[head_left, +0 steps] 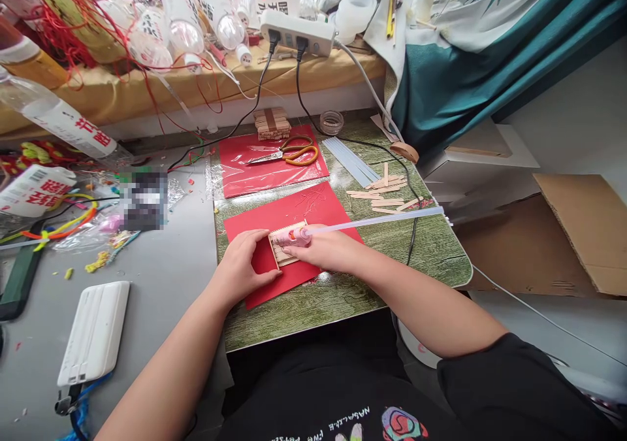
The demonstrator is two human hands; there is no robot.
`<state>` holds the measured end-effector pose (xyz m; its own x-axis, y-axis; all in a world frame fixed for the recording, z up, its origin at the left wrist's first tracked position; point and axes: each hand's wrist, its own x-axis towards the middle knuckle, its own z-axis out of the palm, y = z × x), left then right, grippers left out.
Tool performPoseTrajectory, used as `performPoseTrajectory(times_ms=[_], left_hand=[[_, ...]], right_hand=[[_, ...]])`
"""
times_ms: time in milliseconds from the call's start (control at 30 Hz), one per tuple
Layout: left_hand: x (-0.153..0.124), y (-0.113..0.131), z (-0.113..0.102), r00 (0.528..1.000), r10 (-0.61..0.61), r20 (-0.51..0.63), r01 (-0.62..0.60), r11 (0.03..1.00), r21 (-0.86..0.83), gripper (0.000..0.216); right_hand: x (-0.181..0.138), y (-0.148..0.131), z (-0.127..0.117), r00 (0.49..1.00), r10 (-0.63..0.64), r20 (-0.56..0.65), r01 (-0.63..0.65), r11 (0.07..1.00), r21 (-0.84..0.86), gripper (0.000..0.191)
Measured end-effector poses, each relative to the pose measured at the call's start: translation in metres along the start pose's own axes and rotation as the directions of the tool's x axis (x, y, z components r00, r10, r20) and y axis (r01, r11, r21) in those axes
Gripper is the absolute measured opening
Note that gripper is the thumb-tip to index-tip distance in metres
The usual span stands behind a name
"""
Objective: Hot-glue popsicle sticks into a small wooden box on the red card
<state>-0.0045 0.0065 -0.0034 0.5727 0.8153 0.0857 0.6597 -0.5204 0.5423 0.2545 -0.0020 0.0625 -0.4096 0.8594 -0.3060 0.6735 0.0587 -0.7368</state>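
Observation:
My right hand (333, 248) is wrapped around a small pink hot glue gun (296, 235), and a long translucent glue stick (382, 220) juts from its back end toward the right. The gun's nozzle is over a small panel of wooden craft sticks (281, 256) with raised edges; whether it touches cannot be made out. With thumb and fingers, my left hand (238, 268) grips the panel at its left side. Beneath lies a red sheet (336, 207) with thin glue strings on it.
Behind are a packet of red sheets (240, 179), scissors (294, 153), a banded bundle of craft sticks (272, 125) and a clear jar (332, 122). Right of these lie glue sticks (350, 160) and loose craft sticks (389, 189). A black cable (410, 232) crosses the table. A white power bank (95, 333) lies left.

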Motion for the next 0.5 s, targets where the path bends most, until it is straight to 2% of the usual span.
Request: performPoseTrajectory(times_ms=[500], left_hand=[[-0.0003,0.0017,-0.0005,1.000,-0.011,-0.001,0.011,1.000,-0.008,0.083]], right_hand=[[-0.0045,-0.0008,-0.0034,0.998,0.054,0.016,-0.055,0.997,0.059,0.028]])
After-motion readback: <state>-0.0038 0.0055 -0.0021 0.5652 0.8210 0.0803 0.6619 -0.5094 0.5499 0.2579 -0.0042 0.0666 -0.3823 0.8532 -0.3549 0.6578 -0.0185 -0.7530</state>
